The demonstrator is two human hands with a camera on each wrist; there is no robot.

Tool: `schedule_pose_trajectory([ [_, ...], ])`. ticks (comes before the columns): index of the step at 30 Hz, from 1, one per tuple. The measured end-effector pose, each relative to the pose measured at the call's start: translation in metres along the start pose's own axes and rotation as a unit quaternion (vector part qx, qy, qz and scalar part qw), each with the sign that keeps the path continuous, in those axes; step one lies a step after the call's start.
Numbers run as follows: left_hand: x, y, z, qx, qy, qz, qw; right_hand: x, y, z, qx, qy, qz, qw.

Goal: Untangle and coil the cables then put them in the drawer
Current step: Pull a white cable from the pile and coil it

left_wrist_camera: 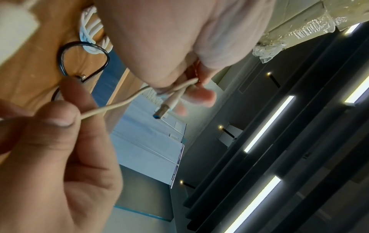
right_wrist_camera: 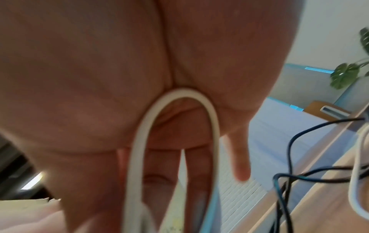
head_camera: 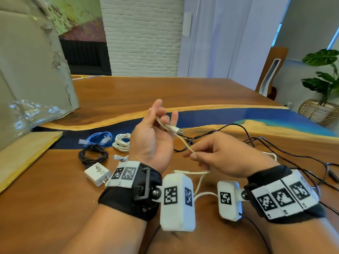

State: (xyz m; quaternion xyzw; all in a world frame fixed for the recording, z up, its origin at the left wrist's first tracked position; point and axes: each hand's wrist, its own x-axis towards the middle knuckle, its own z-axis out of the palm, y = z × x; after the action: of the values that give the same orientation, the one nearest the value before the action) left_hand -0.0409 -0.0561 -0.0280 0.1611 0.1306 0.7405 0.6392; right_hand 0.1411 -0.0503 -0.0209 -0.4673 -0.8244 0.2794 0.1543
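Observation:
Above the wooden table (head_camera: 165,92), my left hand (head_camera: 163,116) is raised palm up and its fingers grip a cream USB cable (head_camera: 185,143) just behind the metal plug (head_camera: 179,132). To its right, my right hand (head_camera: 192,154) pinches the same cable a short way down. The rest trails under my right palm and down to the table between my wrists. In the left wrist view the plug (left_wrist_camera: 161,112) hangs below my left fingers (left_wrist_camera: 199,96), and my right hand (left_wrist_camera: 78,116) pinches the cable (left_wrist_camera: 119,104). The right wrist view shows a cable loop (right_wrist_camera: 175,94) against my palm. No drawer is in view.
Left of my hands lie coiled cables: a blue one (head_camera: 100,139), a white one (head_camera: 122,143) and a black one (head_camera: 93,154), beside a white charger (head_camera: 97,174). Tangled black cables (head_camera: 275,143) spread on the right. A cardboard box (head_camera: 33,70) stands far left.

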Motion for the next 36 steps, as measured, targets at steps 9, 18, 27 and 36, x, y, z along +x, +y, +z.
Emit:
schedule_pose_trajectory([
  [9, -0.009, -0.016, 0.004, 0.439, -0.09, 0.039, 0.893, -0.007, 0.0, -0.011, 0.1, 0.111, -0.083, 0.985],
  [18, -0.006, -0.013, -0.004, 0.608, -0.155, 0.032, 0.778, -0.008, 0.004, -0.013, 0.317, 0.097, -0.147, 0.932],
  [27, -0.014, -0.004, 0.004, 0.634, -0.183, -0.073, 0.748, -0.003, 0.005, -0.015, 0.386, 0.185, -0.099, 0.898],
  [36, -0.007, -0.01, -0.004, 0.665, -0.157, -0.013, 0.73, -0.003, 0.01, -0.019, 0.411, 0.176, -0.084, 0.89],
])
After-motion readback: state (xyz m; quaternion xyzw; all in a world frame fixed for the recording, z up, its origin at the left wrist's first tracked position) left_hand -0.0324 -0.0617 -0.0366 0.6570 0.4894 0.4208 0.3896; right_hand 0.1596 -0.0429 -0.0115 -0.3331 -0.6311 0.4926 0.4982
